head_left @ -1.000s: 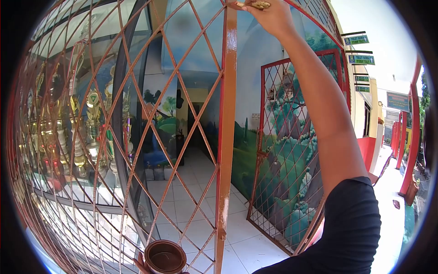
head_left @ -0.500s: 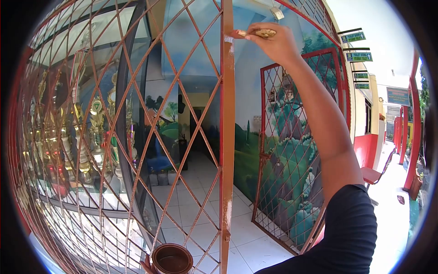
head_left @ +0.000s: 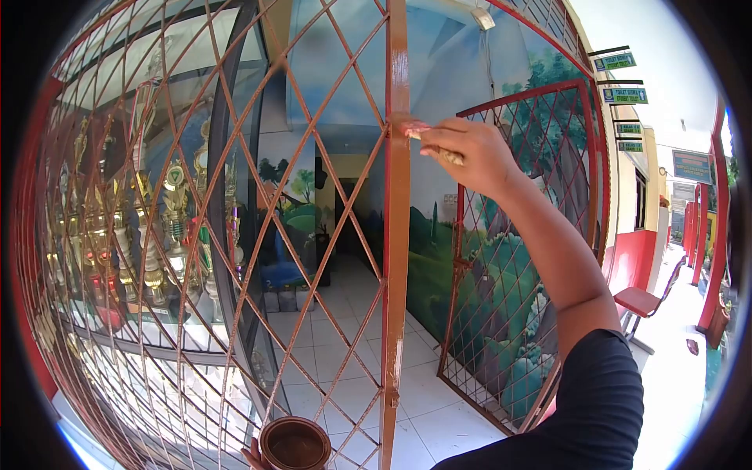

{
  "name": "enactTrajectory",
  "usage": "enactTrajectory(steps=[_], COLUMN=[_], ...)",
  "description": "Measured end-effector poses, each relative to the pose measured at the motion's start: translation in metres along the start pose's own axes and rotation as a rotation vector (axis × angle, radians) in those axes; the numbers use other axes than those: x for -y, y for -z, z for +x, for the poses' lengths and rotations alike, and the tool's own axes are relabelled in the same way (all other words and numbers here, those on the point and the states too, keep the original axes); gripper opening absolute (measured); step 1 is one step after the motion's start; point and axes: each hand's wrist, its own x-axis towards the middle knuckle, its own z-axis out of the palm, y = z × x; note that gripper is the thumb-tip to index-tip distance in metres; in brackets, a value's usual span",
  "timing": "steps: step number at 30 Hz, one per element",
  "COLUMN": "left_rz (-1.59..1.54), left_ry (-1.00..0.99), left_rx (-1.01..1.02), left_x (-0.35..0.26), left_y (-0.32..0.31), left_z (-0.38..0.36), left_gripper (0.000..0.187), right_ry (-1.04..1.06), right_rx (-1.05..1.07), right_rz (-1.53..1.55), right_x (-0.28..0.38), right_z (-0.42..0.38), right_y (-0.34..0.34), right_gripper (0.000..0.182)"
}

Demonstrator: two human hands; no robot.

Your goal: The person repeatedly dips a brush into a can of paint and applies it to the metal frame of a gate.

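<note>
My right hand (head_left: 470,153) is raised and grips a small paintbrush (head_left: 427,137), whose bristles touch the upright brown-red post (head_left: 396,258) of a diamond-lattice metal gate (head_left: 235,235). At the bottom edge, my left hand (head_left: 254,457) holds a round paint tin (head_left: 295,444) with dark brown paint inside; only its fingertips show. My right arm in a black sleeve crosses the lower right.
Behind the lattice stands a glass cabinet with several trophies (head_left: 149,227). A second gate leaf (head_left: 533,258) stands open against a painted landscape wall. A white tiled corridor (head_left: 345,329) runs inward. A red chair (head_left: 646,301) and red pillars line the walkway at right.
My right hand has drawn the brush down the post, from the top of the view to about a quarter of the way down. The paint tin stays low at the bottom.
</note>
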Motion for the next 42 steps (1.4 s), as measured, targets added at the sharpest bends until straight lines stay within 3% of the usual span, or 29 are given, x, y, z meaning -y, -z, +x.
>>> enactTrajectory(steps=[5,9,11,12,15,17,22,26,30,33,35,37,42], left_rz=[0.046,0.088,0.206,0.122,-0.093,-0.025,-0.063,-0.082,-0.006,0.046,0.108,0.095,0.081], left_ry=[-0.124,-0.138,-0.206,-0.233,-0.123,-0.157,-0.156,-0.129,-0.113,-0.168,-0.213,-0.211,-0.17], left_rx=[-0.047,-0.021,-0.008,-0.08,0.012,0.061,0.031,0.027,0.038,0.026,0.033,0.033,0.033], left_x=[0.009,0.022,0.013,0.004,0.009,0.007,-0.011,-0.013,-0.018,-0.013,-0.011,-0.013,-0.009], left_y=[0.001,0.008,0.011,0.008,0.005,0.007,-0.001,-0.003,0.001,0.0,-0.002,-0.005,-0.005], left_z=[-0.006,-0.016,-0.019,-0.017,-0.02,-0.024,-0.035,-0.039,-0.042,-0.041,-0.041,-0.044,-0.052], left_gripper=[0.156,0.16,0.163,0.155,0.163,0.159,0.156,0.157,0.159,0.158,0.158,0.16,0.161], right_ry=[0.195,0.205,0.134,0.102,0.06,0.051,0.127,0.305,0.135,-0.052,-0.269,-0.302,-0.592], right_rx=[0.169,0.251,0.283,0.299,0.084,-0.063,0.024,0.231,0.334,0.499,0.497,0.329,0.375], right_rz=[0.011,0.071,0.158,0.202,0.116,0.029,-0.067,-0.022,0.364,0.571,0.679,0.609,0.47], right_x=[0.081,0.129,0.137,0.141,0.122,0.103,0.124,0.185,0.22,0.195,0.166,0.133,0.091], right_z=[-0.108,-0.173,-0.182,-0.183,-0.157,-0.138,-0.152,-0.234,-0.261,-0.234,-0.196,-0.165,-0.071], right_y=[0.0,-0.001,0.008,0.013,0.014,0.003,-0.021,-0.03,-0.013,-0.001,-0.008,-0.024,0.007], right_gripper=[0.031,0.031,0.03,0.03,0.029,0.031,0.026,0.026,0.019,0.018,0.017,0.017,0.017])
